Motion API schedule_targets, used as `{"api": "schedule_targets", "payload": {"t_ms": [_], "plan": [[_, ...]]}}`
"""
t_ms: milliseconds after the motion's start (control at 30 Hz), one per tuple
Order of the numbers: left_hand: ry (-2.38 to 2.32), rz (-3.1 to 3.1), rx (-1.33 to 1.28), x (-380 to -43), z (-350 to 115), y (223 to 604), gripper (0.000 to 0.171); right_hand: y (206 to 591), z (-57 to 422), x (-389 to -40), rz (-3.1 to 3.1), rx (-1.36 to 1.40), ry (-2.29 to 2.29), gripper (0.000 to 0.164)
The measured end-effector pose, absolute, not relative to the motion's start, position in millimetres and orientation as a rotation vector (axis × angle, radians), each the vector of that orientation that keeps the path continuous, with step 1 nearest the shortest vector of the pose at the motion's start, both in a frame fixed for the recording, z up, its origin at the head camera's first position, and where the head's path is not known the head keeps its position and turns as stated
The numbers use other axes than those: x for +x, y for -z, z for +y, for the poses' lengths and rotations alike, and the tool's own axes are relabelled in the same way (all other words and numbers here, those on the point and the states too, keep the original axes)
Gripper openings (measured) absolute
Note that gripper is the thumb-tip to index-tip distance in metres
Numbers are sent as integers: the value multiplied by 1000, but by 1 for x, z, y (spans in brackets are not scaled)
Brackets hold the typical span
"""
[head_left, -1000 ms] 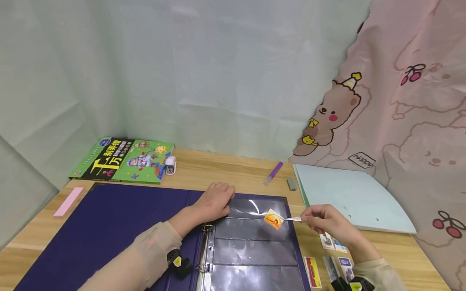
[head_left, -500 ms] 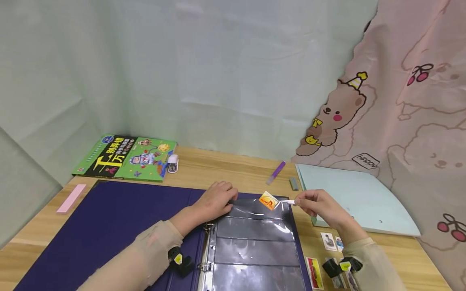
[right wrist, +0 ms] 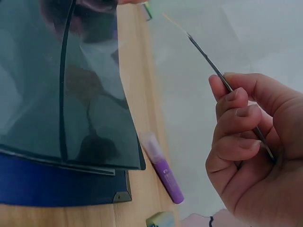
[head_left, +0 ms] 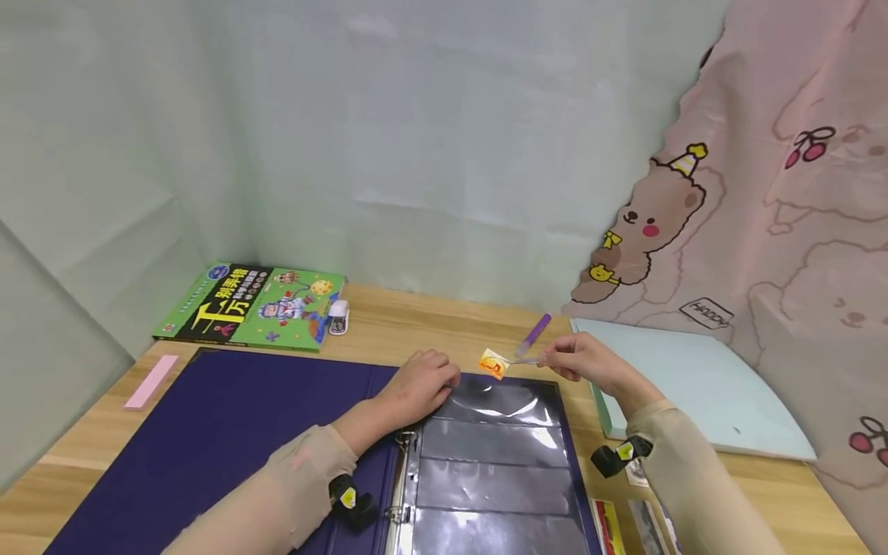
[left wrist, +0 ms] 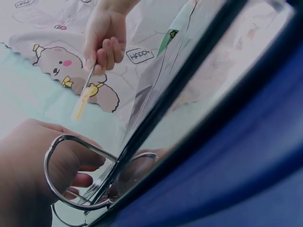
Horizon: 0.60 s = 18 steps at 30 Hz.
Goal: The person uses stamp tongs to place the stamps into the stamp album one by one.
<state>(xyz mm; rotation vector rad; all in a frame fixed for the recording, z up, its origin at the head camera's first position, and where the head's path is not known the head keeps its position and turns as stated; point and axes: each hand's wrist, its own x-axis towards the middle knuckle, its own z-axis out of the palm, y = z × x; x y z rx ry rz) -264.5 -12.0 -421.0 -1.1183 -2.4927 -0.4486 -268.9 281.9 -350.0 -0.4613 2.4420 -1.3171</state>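
My right hand (head_left: pixel 586 364) pinches slim metal tweezers (right wrist: pixel 208 59) between thumb and fingers. At their tips is a small yellow-orange stamp (head_left: pixel 494 364), raised by the top edge of a black stamp album page (head_left: pixel 496 443) with clear pocket strips. The right wrist view shows that stamp nearly edge-on. Curled over the page's top edge near the rings, my left hand (head_left: pixel 422 385) grips the page; part of its fingers is hidden behind it. The page sits in an open navy ring binder (head_left: pixel 277 416), whose metal rings (left wrist: pixel 80 172) stand close beside my left hand.
Several stamps (head_left: pixel 609 528) lie right of the binder, partly under my right forearm. A pale green folder (head_left: pixel 714 393) stands behind them. Beyond the binder are a purple pen (head_left: pixel 534 334), a green book (head_left: pixel 257 308) and a white sharpener-like item (head_left: pixel 338 317). A pink strip (head_left: pixel 151 382) lies left.
My right hand has moved away from me and leftward, carrying the stamp in the tweezers from over the top pockets to the page's top edge. The left hand keeps its place.
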Motion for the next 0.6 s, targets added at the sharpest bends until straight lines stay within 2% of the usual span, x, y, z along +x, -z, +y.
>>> {"api": "schedule_targets", "payload": {"t_ms": [333,600], "plan": [[563,-2523,-1091,-262,-12,421,10,364,270,-291,2351,-502,1260,32],[566,-2527,-1114,-263,-14,417,9,369,263,-306,2287,-635,1191,25]]}}
